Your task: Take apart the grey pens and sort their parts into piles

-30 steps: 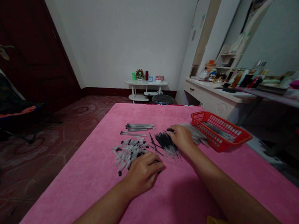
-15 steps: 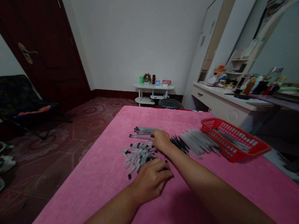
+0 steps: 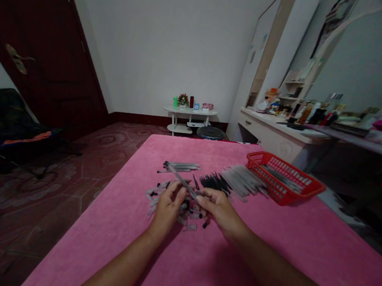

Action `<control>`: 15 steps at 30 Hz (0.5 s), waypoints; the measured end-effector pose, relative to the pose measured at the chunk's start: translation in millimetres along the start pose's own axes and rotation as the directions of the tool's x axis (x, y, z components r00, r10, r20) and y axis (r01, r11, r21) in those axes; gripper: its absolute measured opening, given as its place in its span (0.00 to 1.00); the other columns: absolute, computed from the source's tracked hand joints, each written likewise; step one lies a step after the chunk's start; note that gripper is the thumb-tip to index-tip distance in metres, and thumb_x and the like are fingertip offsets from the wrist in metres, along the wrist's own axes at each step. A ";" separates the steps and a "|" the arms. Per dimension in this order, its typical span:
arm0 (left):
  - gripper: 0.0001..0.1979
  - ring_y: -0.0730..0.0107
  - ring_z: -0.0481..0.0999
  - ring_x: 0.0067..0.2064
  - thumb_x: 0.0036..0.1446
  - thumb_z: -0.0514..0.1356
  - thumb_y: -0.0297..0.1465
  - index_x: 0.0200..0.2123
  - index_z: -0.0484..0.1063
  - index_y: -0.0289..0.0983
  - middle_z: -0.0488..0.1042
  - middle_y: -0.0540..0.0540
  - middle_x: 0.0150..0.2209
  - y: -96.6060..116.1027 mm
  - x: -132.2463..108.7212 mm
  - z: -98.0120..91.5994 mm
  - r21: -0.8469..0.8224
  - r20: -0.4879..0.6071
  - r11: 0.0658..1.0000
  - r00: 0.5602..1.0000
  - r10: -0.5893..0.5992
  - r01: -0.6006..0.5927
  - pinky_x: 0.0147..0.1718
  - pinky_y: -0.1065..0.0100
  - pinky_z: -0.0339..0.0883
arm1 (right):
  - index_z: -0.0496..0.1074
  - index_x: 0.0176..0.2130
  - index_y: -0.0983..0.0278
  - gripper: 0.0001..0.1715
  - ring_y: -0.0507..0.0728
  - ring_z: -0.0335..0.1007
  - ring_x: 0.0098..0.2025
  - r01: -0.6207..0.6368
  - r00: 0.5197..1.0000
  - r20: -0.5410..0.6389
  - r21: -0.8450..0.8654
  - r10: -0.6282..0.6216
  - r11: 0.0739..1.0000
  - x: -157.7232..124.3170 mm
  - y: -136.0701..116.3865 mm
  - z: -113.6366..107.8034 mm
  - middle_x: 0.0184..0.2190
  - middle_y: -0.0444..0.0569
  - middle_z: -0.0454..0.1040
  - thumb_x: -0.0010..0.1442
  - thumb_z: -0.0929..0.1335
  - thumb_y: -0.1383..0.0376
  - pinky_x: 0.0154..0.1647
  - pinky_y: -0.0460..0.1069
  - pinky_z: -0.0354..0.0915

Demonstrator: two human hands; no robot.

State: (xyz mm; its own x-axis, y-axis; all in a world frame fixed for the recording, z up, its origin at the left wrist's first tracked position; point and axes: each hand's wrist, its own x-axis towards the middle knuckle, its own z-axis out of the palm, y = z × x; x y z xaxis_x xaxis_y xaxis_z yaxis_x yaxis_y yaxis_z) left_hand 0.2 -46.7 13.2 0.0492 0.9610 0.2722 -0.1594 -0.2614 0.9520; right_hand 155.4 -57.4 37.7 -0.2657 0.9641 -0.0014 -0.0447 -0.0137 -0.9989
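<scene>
My right hand (image 3: 219, 207) pinches the lower end of a slim grey pen (image 3: 181, 180), which slants up and left to a dark end. My left hand (image 3: 169, 204) is closed around the middle of that pen, thumb on top; its fingertips are partly hidden. Under and beside both hands lies a loose pile of clear pen caps (image 3: 152, 202) with small black pieces among them. Beyond them is a small row of pens (image 3: 186, 165). To the right lie a bundle of black pointed pen parts (image 3: 215, 183) and a stack of clear pen tubes (image 3: 242, 182).
A red plastic basket (image 3: 273, 194) with more slim tubes sits at the right on the pink cloth (image 3: 112, 235). Past the table's far edge are a round dark lid (image 3: 211, 133) and a low white stand (image 3: 190, 111). A dressing table (image 3: 275, 132) stands to the right.
My right hand has drawn back from the row of pens. My left hand has lifted off the cap pile. A pen now slants between both hands. The view has shifted slightly.
</scene>
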 end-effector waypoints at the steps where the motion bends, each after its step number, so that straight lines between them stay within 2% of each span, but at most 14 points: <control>1: 0.17 0.62 0.76 0.42 0.57 0.60 0.39 0.46 0.71 0.35 0.77 0.40 0.42 -0.3 -0.1 1.4 -0.075 0.030 0.996 0.998 -0.052 0.054 0.40 0.64 0.69 | 0.70 0.32 0.66 0.17 0.47 0.56 0.17 -0.019 1.000 0.015 0.023 0.019 1.000 -1.6 4.4 0.9 0.18 0.39 0.64 0.51 0.70 0.54 0.17 0.43 0.54; 5: 0.17 0.65 0.77 0.34 0.55 0.62 0.38 0.45 0.70 0.35 0.77 0.40 0.39 -1.9 -3.5 5.9 -0.350 0.120 0.917 0.980 -0.156 0.189 0.31 0.66 0.69 | 0.69 0.31 0.66 0.21 0.46 0.55 0.15 -0.098 0.994 0.068 0.097 0.091 0.990 -0.9 18.9 0.4 0.18 0.39 0.64 0.49 0.71 0.51 0.15 0.43 0.51; 8: 0.15 0.70 0.74 0.26 0.54 0.62 0.38 0.43 0.71 0.37 0.76 0.44 0.35 -2.1 -5.4 6.4 -0.404 0.162 0.889 0.974 -0.161 0.214 0.24 0.68 0.67 | 0.69 0.32 0.66 0.23 0.46 0.56 0.15 -0.126 0.985 0.123 0.067 0.117 0.990 0.0 21.1 -2.5 0.18 0.39 0.65 0.49 0.71 0.49 0.15 0.43 0.52; 11: 0.17 0.75 0.69 0.21 0.54 0.62 0.39 0.44 0.72 0.37 0.72 0.50 0.27 -1.7 -4.6 3.7 -0.305 0.150 0.930 0.975 -0.167 0.206 0.21 0.71 0.63 | 0.69 0.27 0.67 0.25 0.47 0.57 0.16 -0.102 0.979 0.170 -0.084 0.115 0.991 0.2 15.6 -8.0 0.16 0.40 0.65 0.49 0.70 0.46 0.17 0.43 0.54; 13: 0.17 0.77 0.66 0.20 0.56 0.60 0.40 0.44 0.74 0.35 0.67 0.52 0.22 -1.5 -3.0 0.8 -0.142 0.133 0.977 0.981 -0.141 0.159 0.20 0.73 0.60 | 0.69 0.26 0.66 0.26 0.47 0.58 0.17 -0.060 0.991 0.112 -0.148 0.077 0.987 1.0 9.1 -13.8 0.17 0.41 0.66 0.50 0.69 0.45 0.17 0.43 0.54; 15: 0.14 0.75 0.67 0.22 0.58 0.58 0.38 0.40 0.76 0.35 0.68 0.50 0.21 -1.0 -2.0 -2.4 0.118 0.142 0.993 0.989 -0.049 0.032 0.23 0.72 0.60 | 0.68 0.26 0.66 0.27 0.47 0.58 0.17 -0.019 1.000 0.008 -0.140 0.020 0.990 2.5 2.1 -21.4 0.18 0.42 0.66 0.51 0.68 0.44 0.17 0.43 0.52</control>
State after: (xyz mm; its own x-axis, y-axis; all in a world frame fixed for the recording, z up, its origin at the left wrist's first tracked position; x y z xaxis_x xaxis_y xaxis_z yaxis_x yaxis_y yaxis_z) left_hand -2.2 -48.2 11.4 0.1962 0.9501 0.2424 -0.0405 -0.2391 0.9702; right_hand 175.3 -49.3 34.6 -0.2739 0.9615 -0.0213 0.0957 0.0052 -0.9954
